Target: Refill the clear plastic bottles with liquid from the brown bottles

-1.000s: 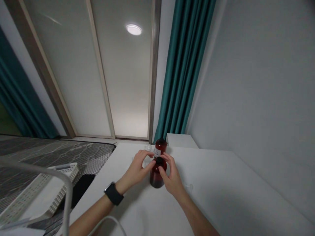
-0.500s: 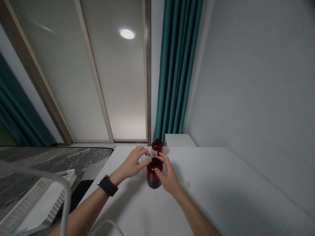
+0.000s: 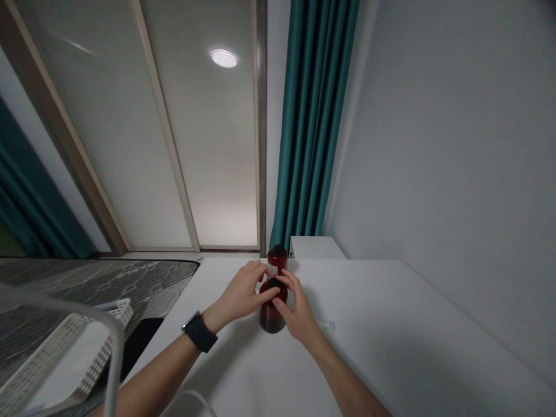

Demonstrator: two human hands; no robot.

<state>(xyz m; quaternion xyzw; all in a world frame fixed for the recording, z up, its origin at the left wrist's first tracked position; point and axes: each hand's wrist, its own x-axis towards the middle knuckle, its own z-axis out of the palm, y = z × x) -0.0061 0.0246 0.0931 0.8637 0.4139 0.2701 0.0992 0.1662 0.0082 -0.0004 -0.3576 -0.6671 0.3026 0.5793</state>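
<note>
A dark red bottle [image 3: 271, 315] with a black cap [image 3: 273, 284] stands on the white table [image 3: 369, 324]. My left hand [image 3: 243, 295], with a black watch on its wrist, curls its fingers round the cap from the left. From the right, my right hand [image 3: 297, 310] pinches the same cap with thumb and fingers. Just behind stands a second red bottle [image 3: 278, 259] with a dark cap, partly hidden by my left fingers.
A small clear object [image 3: 329, 327] lies on the table right of my right hand. A white box [image 3: 315, 248] sits at the table's far edge by the teal curtain [image 3: 315, 121]. A white perforated basket [image 3: 65, 356] and a white tube [image 3: 87, 324] are at the left.
My left hand has slid a little to the right and closed further over the cap, now covering the rear bottle's label. The right hand and the bottles stay put.
</note>
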